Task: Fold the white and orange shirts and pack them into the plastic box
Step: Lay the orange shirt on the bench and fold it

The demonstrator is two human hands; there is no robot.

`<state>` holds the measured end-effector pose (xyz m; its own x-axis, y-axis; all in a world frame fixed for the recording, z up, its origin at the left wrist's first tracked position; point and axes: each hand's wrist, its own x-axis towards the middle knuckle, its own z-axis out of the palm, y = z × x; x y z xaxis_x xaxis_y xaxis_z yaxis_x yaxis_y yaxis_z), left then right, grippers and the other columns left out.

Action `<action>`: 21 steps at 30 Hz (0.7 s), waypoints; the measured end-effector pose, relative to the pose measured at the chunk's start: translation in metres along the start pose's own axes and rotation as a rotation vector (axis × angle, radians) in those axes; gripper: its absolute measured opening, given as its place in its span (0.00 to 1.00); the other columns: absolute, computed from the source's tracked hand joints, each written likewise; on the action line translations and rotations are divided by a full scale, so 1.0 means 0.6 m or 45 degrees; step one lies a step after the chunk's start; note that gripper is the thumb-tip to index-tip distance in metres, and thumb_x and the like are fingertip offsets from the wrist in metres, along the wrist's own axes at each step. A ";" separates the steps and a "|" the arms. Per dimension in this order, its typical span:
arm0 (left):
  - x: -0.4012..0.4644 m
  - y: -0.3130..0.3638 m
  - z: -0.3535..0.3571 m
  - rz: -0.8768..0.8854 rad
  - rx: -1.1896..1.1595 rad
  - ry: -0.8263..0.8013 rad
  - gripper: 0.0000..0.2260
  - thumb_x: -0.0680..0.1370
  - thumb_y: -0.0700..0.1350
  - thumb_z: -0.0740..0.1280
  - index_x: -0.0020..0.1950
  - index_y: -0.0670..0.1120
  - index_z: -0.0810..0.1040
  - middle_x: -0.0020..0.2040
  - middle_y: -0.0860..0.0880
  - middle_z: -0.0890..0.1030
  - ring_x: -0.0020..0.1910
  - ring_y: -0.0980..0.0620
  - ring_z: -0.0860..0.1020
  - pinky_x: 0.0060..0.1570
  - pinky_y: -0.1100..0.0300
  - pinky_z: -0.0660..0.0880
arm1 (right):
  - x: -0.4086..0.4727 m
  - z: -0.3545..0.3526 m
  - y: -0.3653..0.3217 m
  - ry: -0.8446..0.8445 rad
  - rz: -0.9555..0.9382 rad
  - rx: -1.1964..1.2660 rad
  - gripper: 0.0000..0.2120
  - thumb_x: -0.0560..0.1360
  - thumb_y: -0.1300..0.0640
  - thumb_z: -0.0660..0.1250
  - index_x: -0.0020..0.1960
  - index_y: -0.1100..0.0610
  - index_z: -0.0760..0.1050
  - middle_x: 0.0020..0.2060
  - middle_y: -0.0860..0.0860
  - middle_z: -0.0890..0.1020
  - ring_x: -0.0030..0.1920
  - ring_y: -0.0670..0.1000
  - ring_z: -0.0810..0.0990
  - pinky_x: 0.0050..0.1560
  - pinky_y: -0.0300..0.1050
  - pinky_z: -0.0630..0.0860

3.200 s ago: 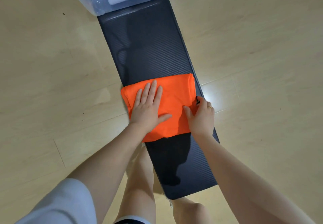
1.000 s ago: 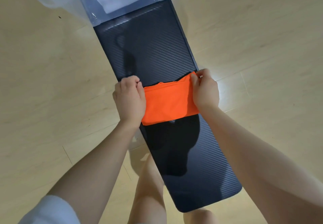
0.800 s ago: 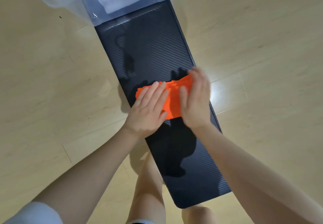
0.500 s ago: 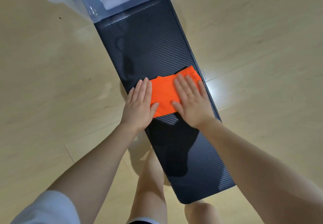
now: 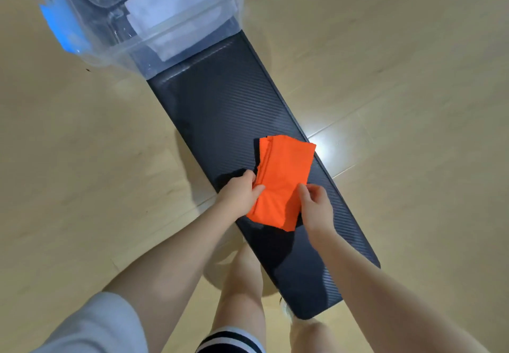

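Note:
The orange shirt [image 5: 283, 179] is folded into a narrow rectangle and lies lengthwise on the dark mat [image 5: 220, 104], near its right edge. My left hand [image 5: 239, 193] pinches its left edge, thumb on top and fingers underneath. My right hand [image 5: 315, 206] grips the near right edge the same way. The clear plastic box [image 5: 82, 8] stands at the far end of the mat. A folded white shirt [image 5: 176, 8] lies inside it.
The mat runs diagonally over a light wooden floor [image 5: 399, 77]. The box has a blue handle [image 5: 63, 30] on its left side. My bare legs [image 5: 242, 284] stand at the near left of the mat.
The orange shirt went from a wide rectangle to a narrow strip, then was turned lengthwise. My hands moved from pressing flat on it to gripping its two sides.

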<state>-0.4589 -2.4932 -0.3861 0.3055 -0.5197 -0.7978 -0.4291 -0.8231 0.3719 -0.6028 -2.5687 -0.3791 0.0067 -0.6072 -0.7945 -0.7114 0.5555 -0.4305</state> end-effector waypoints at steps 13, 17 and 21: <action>-0.116 -0.001 0.014 0.150 -0.617 0.002 0.08 0.80 0.42 0.59 0.41 0.44 0.73 0.36 0.51 0.75 0.37 0.52 0.73 0.43 0.58 0.70 | -0.077 -0.047 -0.007 -0.581 -0.019 0.521 0.09 0.72 0.62 0.69 0.51 0.54 0.77 0.49 0.55 0.83 0.49 0.55 0.82 0.48 0.50 0.78; -0.240 0.026 -0.013 0.202 -0.709 0.181 0.07 0.81 0.38 0.57 0.50 0.41 0.74 0.38 0.51 0.75 0.37 0.57 0.73 0.34 0.77 0.69 | -0.177 -0.123 0.001 -0.733 -0.119 0.581 0.13 0.74 0.67 0.64 0.57 0.59 0.74 0.49 0.55 0.83 0.43 0.49 0.84 0.41 0.41 0.81; -0.381 0.028 -0.057 0.283 -0.719 0.305 0.08 0.80 0.40 0.58 0.54 0.42 0.75 0.44 0.48 0.79 0.38 0.55 0.76 0.37 0.72 0.71 | -0.287 -0.176 -0.014 -0.836 -0.206 0.614 0.20 0.74 0.65 0.65 0.65 0.61 0.70 0.56 0.59 0.81 0.49 0.53 0.83 0.47 0.45 0.82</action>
<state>-0.5071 -2.3960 -0.1812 0.4699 -0.6744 -0.5695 -0.0108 -0.6496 0.7602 -0.6723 -2.5287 -0.1932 0.5982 -0.3282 -0.7311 -0.2883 0.7631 -0.5785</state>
